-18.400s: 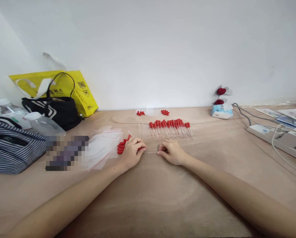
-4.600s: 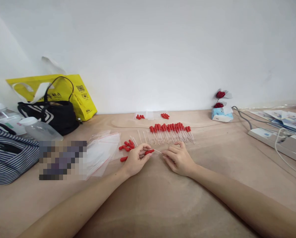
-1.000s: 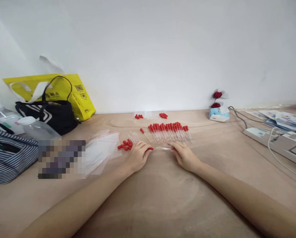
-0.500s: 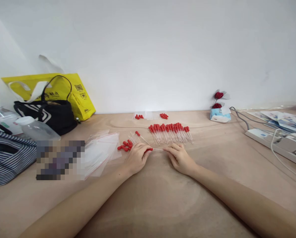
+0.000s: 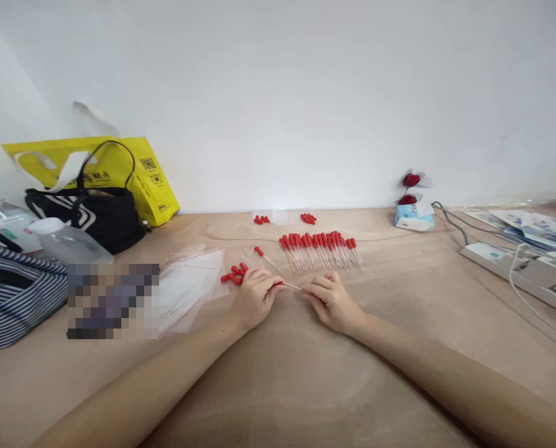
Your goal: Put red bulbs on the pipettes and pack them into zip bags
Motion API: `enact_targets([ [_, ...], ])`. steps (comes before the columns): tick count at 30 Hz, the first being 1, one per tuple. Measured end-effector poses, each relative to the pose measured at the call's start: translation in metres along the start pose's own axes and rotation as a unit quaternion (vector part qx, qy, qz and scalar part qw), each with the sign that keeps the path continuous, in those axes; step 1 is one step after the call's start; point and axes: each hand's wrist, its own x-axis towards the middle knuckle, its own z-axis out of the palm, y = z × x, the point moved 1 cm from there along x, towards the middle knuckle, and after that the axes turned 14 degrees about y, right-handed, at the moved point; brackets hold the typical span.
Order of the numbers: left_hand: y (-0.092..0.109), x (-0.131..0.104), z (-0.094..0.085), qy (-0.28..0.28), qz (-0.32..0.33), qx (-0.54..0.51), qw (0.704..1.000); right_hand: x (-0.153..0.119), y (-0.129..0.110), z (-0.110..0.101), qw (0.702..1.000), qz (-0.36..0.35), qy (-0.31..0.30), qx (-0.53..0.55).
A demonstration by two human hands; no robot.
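My left hand (image 5: 258,297) is closed, thumb and fingers pinching a red rubber bulb (image 5: 281,284), mostly hidden by them. From that bulb a thin clear dropper tube (image 5: 293,287) runs to my right hand (image 5: 331,303), whose closed fingertips grip its other end. Just beyond my left hand lie loose red bulbs (image 5: 232,276), several clear tubes (image 5: 250,257) and a single assembled dropper (image 5: 267,257). A row of red-capped droppers (image 5: 319,247) is spread behind my hands, bulbs pointing away from me.
Clear zip bags (image 5: 189,283) lie to the left, near a striped bag (image 5: 21,292), plastic bottle (image 5: 68,239), black bag (image 5: 91,218) and yellow bag (image 5: 154,186). Small bags of red bulbs (image 5: 308,218) sit by the wall. A power strip (image 5: 497,255) with cables occupies the right.
My right hand has shifted slightly left, closer to my left hand. Less of the red bulb shows past my left fingertips, and the tube slants a little more.
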Motion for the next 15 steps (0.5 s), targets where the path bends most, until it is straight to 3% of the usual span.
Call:
enact_targets([
  [7,0.0051,0.0004,-0.0005,-0.053,0.076,0.002,0.996,0.006,0.0052,-0.0081,0.991,-0.089,-0.042,-0.094],
  [11,0.0068,0.0019,0.0,-0.072,0.104,-0.002,0.992,0.0088,0.0071,-0.0103,0.986,-0.127,-0.026,-0.105],
  [15,0.0078,0.0025,0.0009,-0.075,0.108,-0.012,0.991,0.0102,0.006,-0.0091,0.988,-0.121,0.0,-0.096],
])
